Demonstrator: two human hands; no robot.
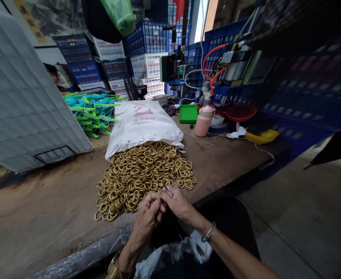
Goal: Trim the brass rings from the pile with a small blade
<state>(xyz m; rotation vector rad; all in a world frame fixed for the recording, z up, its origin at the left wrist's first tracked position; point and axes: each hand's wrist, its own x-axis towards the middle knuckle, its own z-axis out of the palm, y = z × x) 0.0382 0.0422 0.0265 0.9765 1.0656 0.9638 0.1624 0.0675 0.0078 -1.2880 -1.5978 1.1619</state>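
A spread heap of gold-coloured rings [144, 166] spills from the mouth of a white woven sack [147, 120] lying on the table. At the heap's near edge, just above the table's front rim, my two hands meet with fingertips together. My left hand [148, 211] is closed in a pinch; whatever lies between its fingers is too small and covered to name. Beside it, my right hand [178, 203] is closed around a thin grey metal tool [168, 191], of which only a short piece shows. Below my hands, a pale plastic bag [173, 254] lies over my lap.
A tall grey padded panel [28, 93] stands at left, before bright green and blue plastic pieces [92, 110]. Farther back are a green tray [188, 113], a pink bottle [204, 121], a red dish [241, 112], a yellow scoop [262, 136] and stacked crates [147, 38].
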